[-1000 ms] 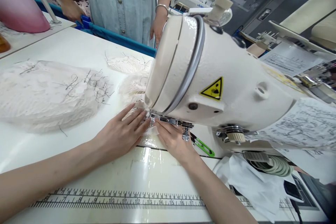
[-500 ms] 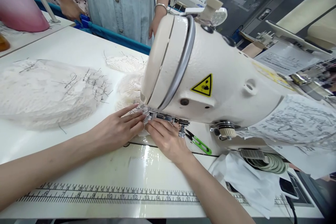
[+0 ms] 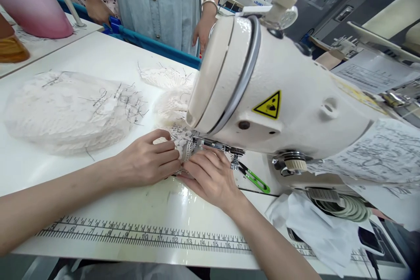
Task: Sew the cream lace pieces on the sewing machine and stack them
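Observation:
White lace fabric (image 3: 180, 134) lies under the needle end of the sewing machine (image 3: 226, 74). My left hand (image 3: 149, 157) is closed at the near edge of the lace, thumb and fingers pinched on it. Beside it my right hand (image 3: 210, 175) rests on the table just below the presser foot area, fingers curled over the lace edge and fingertips close to the left ones. The needle itself is hidden behind the machine head. Green thread snips (image 3: 254, 178) lie to the right of my right hand.
A pile of white lace pieces (image 3: 68, 113) with loose dark threads lies on the left. A printed ruler (image 3: 147, 236) runs along the front edge. White cloth (image 3: 315, 227) and a phone (image 3: 370, 238) are at right. A person in a denim garment (image 3: 157, 4) stands behind the table.
My left hand has drawn back toward me from the lace, its fingers going from flat to curled. My right hand has shifted slightly nearer. The camera view has shifted a little.

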The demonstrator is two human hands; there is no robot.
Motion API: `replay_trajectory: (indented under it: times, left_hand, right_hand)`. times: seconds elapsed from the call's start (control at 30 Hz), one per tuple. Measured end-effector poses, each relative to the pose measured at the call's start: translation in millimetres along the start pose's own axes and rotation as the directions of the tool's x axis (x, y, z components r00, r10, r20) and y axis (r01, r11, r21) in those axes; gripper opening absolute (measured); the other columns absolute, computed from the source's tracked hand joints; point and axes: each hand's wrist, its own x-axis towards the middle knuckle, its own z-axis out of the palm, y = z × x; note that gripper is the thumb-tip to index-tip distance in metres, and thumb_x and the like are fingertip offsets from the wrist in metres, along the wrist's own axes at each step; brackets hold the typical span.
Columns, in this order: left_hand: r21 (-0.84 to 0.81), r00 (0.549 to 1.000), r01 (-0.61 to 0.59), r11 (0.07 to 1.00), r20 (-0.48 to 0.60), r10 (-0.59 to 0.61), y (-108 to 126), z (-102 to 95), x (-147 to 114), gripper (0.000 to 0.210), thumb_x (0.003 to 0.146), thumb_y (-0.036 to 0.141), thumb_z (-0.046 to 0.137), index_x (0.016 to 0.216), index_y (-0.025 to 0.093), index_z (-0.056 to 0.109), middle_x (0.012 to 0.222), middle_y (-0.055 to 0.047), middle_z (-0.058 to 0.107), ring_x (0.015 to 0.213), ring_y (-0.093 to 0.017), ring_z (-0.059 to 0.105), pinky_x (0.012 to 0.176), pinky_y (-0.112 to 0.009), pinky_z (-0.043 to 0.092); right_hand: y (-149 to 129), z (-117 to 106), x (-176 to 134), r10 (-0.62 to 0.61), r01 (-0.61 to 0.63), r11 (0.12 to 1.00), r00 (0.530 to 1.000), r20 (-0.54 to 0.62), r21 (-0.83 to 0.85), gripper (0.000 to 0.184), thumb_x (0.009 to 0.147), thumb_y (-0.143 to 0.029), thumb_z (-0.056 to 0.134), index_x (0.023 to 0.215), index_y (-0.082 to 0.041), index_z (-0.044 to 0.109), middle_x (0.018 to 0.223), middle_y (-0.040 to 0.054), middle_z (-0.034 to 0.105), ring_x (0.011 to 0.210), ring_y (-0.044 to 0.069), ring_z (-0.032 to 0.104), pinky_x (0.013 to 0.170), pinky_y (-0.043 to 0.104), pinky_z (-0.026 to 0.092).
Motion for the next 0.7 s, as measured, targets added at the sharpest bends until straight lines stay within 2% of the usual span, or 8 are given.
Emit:
replay_trajectory:
  times: [0.1, 0.3, 0.4, 0.5, 0.6, 0.7]
  left_hand:
    - [0.029, 0.999, -0.034, 0.999, -0.01, 0.034, 1, -2.1, 4, 0.026, 0.095, 0.008, 0.051, 0.072, 0.019, 0.058, 0.07, 0.002, 0.064, 0.066, -0.013, 0.057, 0.083, -0.035, 0.048]
    - [0.049, 0.999, -0.043, 0.998, -0.002, 0.043, 4, -5.8, 7, 0.028, 0.095, 0.009, 0.051, 0.07, 0.019, 0.058, 0.067, 0.002, 0.063, 0.064, -0.014, 0.056, 0.081, -0.034, 0.049]
    - [-0.007, 0.997, 0.018, 1.0, 0.077, -0.017, 3, -3.9, 5, 0.016, 0.095, 0.016, 0.051, 0.09, 0.017, 0.066, 0.091, -0.005, 0.074, 0.086, -0.02, 0.066, 0.091, -0.037, 0.05]
    - [-0.063, 0.978, 0.093, 0.994, 0.192, -0.079, 0, 0.5, -1, 0.035, 0.095, 0.023, 0.047, 0.123, 0.008, 0.063, 0.123, -0.013, 0.071, 0.116, -0.026, 0.064, 0.104, -0.039, 0.047]
    - [-0.089, 0.967, 0.108, 0.99, 0.241, -0.084, -2, 5.3, -7, 0.047, 0.095, 0.025, 0.045, 0.137, 0.006, 0.055, 0.134, -0.014, 0.066, 0.123, -0.026, 0.062, 0.109, -0.039, 0.045]
    - [-0.087, 0.96, 0.127, 0.988, 0.26, -0.1, -3, 8.0, -12, 0.051, 0.094, 0.026, 0.046, 0.14, 0.009, 0.053, 0.14, -0.012, 0.061, 0.127, -0.026, 0.06, 0.11, -0.039, 0.044]
  right_hand:
    - [1, 3, 2, -0.059, 0.06, 0.998, 0.998, -0.019, 0.032, 0.014, 0.096, -0.027, 0.065, 0.084, -0.02, 0.065, 0.083, -0.0025, 0.072, 0.086, 0.013, 0.063, 0.096, 0.033, 0.049]
    - [1, 3, 2, -0.109, 0.112, 0.992, 0.993, -0.05, 0.063, 0.009, 0.093, -0.012, 0.065, 0.087, -0.018, 0.068, 0.086, -0.0004, 0.074, 0.088, 0.013, 0.064, 0.093, 0.031, 0.052]
    - [1, 1, 0, -0.109, 0.111, 0.99, 0.994, -0.022, 0.082, 0.011, 0.094, -0.009, 0.063, 0.091, -0.017, 0.07, 0.088, -0.0006, 0.076, 0.09, 0.013, 0.066, 0.092, 0.03, 0.054]
    - [1, 1, -2, -0.115, 0.115, 0.988, 0.993, -0.005, 0.101, 0.012, 0.091, -0.006, 0.063, 0.093, -0.015, 0.07, 0.09, 0.0, 0.077, 0.089, 0.013, 0.068, 0.091, 0.029, 0.055]
    - [0, 3, -3, -0.108, 0.107, 0.989, 0.994, 0.001, 0.098, 0.013, 0.091, -0.005, 0.063, 0.091, -0.016, 0.07, 0.09, -0.0009, 0.077, 0.088, 0.012, 0.069, 0.09, 0.027, 0.056]
    - [0, 4, -2, -0.105, 0.105, 0.991, 0.994, 0.004, 0.082, 0.015, 0.091, -0.005, 0.062, 0.089, -0.017, 0.07, 0.089, -0.0018, 0.077, 0.086, 0.012, 0.069, 0.089, 0.027, 0.056]
